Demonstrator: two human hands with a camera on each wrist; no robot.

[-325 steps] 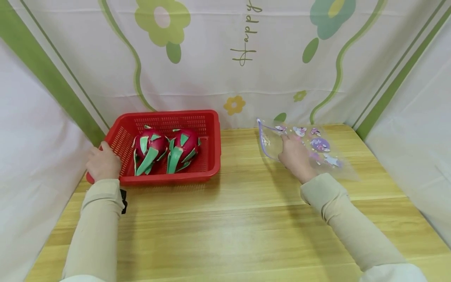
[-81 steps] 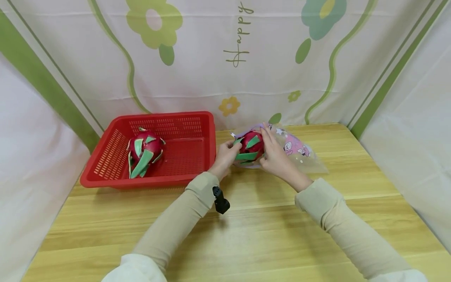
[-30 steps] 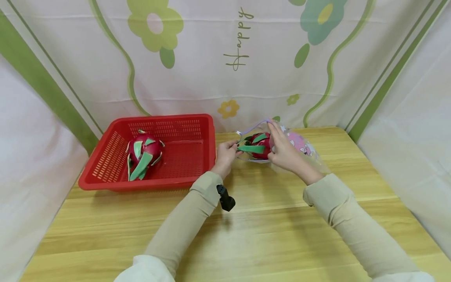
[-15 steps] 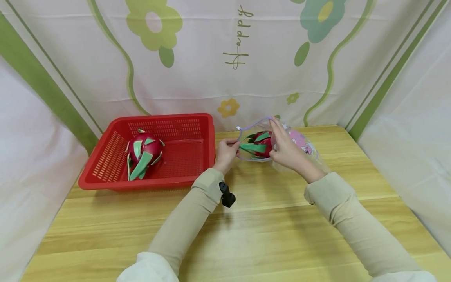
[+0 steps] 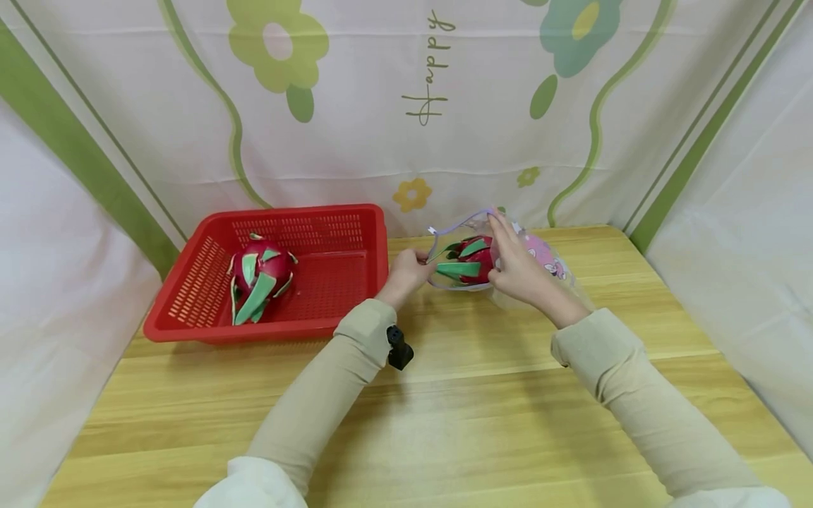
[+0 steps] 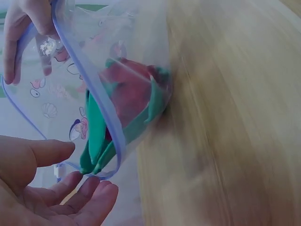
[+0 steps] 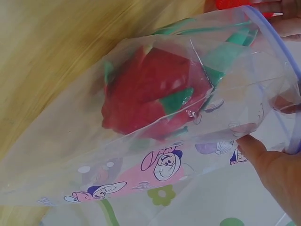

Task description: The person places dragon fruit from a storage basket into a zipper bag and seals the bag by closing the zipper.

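Note:
A red dragon fruit with green leaves [image 7: 155, 89] lies inside a clear zip bag [image 7: 164, 165] with a purple edge and pink cartoon print. The bag's mouth gapes toward the left, and the fruit's leaf tips point to it. My right hand [image 5: 524, 275] holds the upper edge of the mouth, the thumb outside and other fingers on the inner side. At the mouth's left end is my left hand [image 6: 56, 188], thumb and fingers spread apart, fingertips close to the leaf tips and the purple edge. Whether they touch, I cannot tell.
A red plastic basket [image 5: 336, 282] stands to the left of the bag, holding another dragon fruit [image 5: 262, 271] in its left part. Wooden table [image 5: 444, 423] surrounds them. A white patterned cloth [image 5: 356, 141] hangs behind, with more cloth at both sides.
One of the two dragon fruits has gone from the basket into the bag, which lay flat earlier. Lately the bag's mouth has widened slightly, and the left hand has loosened from the leaves.

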